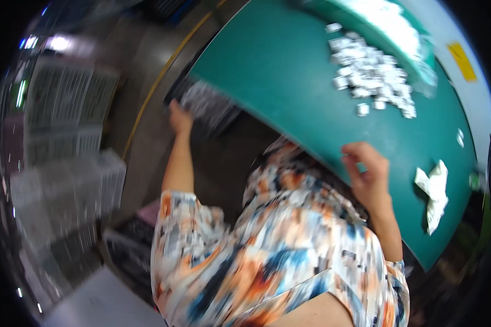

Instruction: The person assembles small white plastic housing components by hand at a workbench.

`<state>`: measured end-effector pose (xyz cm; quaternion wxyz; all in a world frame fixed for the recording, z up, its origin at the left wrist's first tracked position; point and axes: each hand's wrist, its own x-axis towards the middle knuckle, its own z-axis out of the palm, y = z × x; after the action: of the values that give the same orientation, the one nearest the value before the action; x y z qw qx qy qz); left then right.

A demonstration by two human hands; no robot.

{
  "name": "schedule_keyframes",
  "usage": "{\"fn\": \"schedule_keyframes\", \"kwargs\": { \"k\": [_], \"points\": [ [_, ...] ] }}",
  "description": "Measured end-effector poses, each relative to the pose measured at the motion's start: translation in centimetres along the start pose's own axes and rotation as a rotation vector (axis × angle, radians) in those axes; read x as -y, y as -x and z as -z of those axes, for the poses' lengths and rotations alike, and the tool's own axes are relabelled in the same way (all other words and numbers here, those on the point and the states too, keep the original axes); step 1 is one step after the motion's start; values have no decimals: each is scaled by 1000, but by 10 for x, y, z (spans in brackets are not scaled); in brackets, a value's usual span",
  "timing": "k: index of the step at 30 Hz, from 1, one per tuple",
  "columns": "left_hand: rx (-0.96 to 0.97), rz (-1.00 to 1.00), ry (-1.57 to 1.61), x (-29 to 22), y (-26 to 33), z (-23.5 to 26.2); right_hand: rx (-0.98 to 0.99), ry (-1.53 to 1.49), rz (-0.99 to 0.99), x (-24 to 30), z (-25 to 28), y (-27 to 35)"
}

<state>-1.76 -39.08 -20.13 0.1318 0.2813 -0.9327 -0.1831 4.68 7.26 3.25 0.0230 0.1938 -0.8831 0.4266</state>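
My left hand (180, 117) reaches down beside the table and closes on the near rim of a dark crate (174, 92). Clear, crumpled-looking plastic or a mass of small pale pieces (206, 103) fills the crate; blur hides which. Above the table's near edge is my right hand (370, 168), its fingers curled toward the thumb. Whatever may be between those fingertips cannot be made out. Farther off on the green tabletop (273, 71) lies a heap of small white and silvery block-like parts (373, 71). A white crumpled cloth or glove (435, 193) rests to the right of my right hand.
A green tray (414, 62) with more white parts stands at the table's far side. Stacked pale crates (71, 185) are on the left, past a yellow floor line (153, 90). A yellow label (462, 61) shows on a pale surface at the far right.
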Motion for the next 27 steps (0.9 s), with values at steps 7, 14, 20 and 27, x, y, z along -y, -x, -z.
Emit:
{"fn": "schedule_keyframes", "kwargs": {
  "k": [7,14,20,27],
  "points": [
    [-352,-163,523,-108,-41,55,-17,11,9,-17,13,16],
    [-19,-991,698,-378,-8,107,-55,-17,31,-25,28,7],
    [43,-1111,629,-500,-34,45,-114,-17,55,-31,47,12],
    [173,-981,-52,-538,-10,35,-241,-39,-72,-54,65,34]
  ]
}}
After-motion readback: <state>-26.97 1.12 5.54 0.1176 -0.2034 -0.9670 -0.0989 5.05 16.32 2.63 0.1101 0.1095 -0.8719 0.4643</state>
